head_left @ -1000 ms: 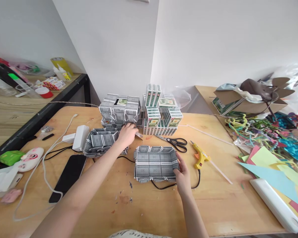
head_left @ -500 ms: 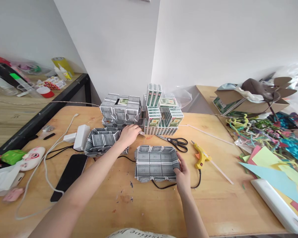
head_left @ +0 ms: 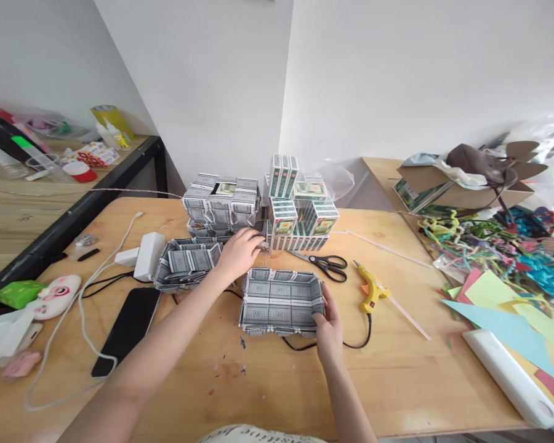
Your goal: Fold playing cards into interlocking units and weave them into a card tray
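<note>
My right hand [head_left: 329, 323] grips the right wall of an open rectangular tray made of folded playing cards [head_left: 281, 301], thumb inside and fingers outside. Beyond it, my left hand [head_left: 240, 251] has its fingers bent together at the foot of the card stacks. A small pale piece shows at its fingertips, too small to name. To its left sits another folded-card tray [head_left: 166, 261] with loose card pieces inside. Behind stands a block built of folded cards [head_left: 221, 200], beside a stack of green-and-white card boxes [head_left: 284, 209].
Black-handled scissors [head_left: 327, 267] and a yellow glue gun [head_left: 372, 286] with its cord lie to the right. A phone [head_left: 127, 329], white charger [head_left: 150, 257] and cable lie left. Coloured paper [head_left: 503, 326] and pipe cleaners [head_left: 498, 234] cover the right side.
The tray has slid a little to the left with my right hand on it. My left hand stays near the stacks, and the view has shifted slightly.
</note>
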A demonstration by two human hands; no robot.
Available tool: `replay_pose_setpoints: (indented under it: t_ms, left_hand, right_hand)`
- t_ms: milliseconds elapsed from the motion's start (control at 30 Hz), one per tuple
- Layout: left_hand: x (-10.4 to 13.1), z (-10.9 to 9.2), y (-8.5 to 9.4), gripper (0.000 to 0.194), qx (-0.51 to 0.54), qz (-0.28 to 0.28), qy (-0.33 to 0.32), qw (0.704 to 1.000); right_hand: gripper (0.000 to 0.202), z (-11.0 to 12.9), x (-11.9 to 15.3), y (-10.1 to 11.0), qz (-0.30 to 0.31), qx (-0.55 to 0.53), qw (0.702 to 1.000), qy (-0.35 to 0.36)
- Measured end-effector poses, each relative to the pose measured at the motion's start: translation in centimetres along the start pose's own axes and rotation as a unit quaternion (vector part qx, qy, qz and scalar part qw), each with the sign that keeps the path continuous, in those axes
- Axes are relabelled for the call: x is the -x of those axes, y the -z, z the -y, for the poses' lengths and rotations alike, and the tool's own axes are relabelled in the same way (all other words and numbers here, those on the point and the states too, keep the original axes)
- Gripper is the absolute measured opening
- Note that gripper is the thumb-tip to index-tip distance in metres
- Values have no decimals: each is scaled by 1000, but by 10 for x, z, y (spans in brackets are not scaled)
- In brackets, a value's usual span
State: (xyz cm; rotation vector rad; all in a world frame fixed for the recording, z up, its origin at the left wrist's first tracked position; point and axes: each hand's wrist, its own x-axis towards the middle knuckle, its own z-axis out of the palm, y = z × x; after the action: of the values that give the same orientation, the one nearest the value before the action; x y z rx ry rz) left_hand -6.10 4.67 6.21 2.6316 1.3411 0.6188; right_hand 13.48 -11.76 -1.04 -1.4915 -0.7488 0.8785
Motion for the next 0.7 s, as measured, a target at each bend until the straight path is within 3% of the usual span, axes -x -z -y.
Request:
replay_pose_setpoints:
  t_ms: [100,200,400,533,633,700]
  left_hand:
    - [28,-18,10,29,51,-40,41,997]
    - [63,-34,16,29,93,-65,123,986]
    - [123,-64,13,38,199,-48,243,948]
    - [136,-73,10,57,298,-38,291,908]
    - [133,-68,14,59,357,-15,294,886]
    - [128,-62,19,57,365,-29,293,883]
  right_hand:
    - [69,2,0,1,-9,-39,998,-54]
    - [69,4,0,2,-14,-62,995,-71]
    - [65,9,7,0,-27,-100,992,-68]
    - [64,19,14,-7,-28,-126,990,-62]
    - [61,28,19,-11,-14,-152,986,-69]
    - [57,32,21,-12,8,-180,981,-76]
